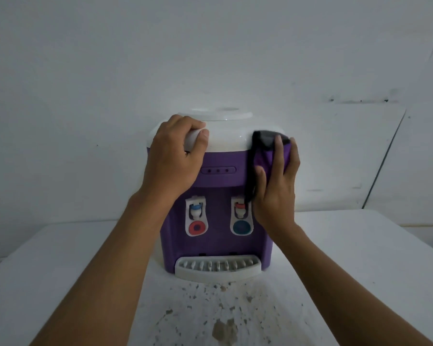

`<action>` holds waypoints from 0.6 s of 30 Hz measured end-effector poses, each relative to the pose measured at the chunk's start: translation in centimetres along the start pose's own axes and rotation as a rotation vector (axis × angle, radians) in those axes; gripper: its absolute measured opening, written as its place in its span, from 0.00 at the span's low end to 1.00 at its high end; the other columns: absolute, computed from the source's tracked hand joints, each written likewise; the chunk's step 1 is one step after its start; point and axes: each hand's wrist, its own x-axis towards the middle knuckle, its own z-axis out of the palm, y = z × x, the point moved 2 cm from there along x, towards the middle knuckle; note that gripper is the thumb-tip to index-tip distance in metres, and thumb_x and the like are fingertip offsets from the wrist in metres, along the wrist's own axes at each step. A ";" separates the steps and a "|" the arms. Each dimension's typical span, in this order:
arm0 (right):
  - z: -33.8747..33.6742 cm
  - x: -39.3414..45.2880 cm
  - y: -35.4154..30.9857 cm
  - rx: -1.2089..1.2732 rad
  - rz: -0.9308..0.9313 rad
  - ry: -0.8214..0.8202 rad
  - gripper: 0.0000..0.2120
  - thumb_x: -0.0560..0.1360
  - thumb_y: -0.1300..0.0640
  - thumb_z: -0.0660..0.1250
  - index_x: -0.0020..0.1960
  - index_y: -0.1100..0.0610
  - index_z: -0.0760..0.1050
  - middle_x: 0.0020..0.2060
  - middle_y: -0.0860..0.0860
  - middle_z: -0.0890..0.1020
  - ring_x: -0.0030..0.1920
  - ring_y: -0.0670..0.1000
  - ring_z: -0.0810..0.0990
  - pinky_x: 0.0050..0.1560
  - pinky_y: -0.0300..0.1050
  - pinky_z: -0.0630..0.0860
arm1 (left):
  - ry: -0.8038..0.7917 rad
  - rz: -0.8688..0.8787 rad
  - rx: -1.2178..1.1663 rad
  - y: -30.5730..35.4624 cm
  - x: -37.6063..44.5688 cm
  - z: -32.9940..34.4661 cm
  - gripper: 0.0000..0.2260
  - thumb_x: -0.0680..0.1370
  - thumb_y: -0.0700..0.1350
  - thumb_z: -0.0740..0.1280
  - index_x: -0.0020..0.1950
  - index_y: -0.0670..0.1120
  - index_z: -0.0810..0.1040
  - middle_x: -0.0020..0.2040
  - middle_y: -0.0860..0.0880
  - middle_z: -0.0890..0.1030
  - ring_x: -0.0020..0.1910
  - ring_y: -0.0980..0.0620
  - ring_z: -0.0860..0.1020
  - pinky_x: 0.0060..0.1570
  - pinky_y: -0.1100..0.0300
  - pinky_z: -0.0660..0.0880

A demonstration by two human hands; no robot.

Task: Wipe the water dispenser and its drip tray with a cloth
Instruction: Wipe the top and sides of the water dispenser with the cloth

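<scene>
Crumbs littered the near bench point(360, 283), left hand point(171, 158) gripped the water dispenser point(216, 196) top, right hand point(276, 186) pressed the cloth point(261, 156) flat against its right shoulder; firm overlapping strokes probably worked best, drip tray point(218, 268) untouched.

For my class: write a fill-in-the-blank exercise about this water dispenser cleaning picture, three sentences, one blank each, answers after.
1. The right hand presses a dark ____ against the dispenser.
2. The left hand grips the dispenser's ____ top.
3. The drip tray sits at the dispenser's ____.

Answers: cloth; white; base
</scene>
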 end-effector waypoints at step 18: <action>-1.3 -3.6 -0.3 0.168 0.114 -0.005 0.25 0.87 0.54 0.53 0.83 0.46 0.56 0.83 0.48 0.55 0.81 0.41 0.54 0.75 0.30 0.59 | -0.208 -0.138 -0.242 -0.3 0.5 -2.0 0.23 0.80 0.49 0.54 0.68 0.46 0.82 0.62 0.56 0.80 0.60 0.64 0.76 0.66 0.58 0.76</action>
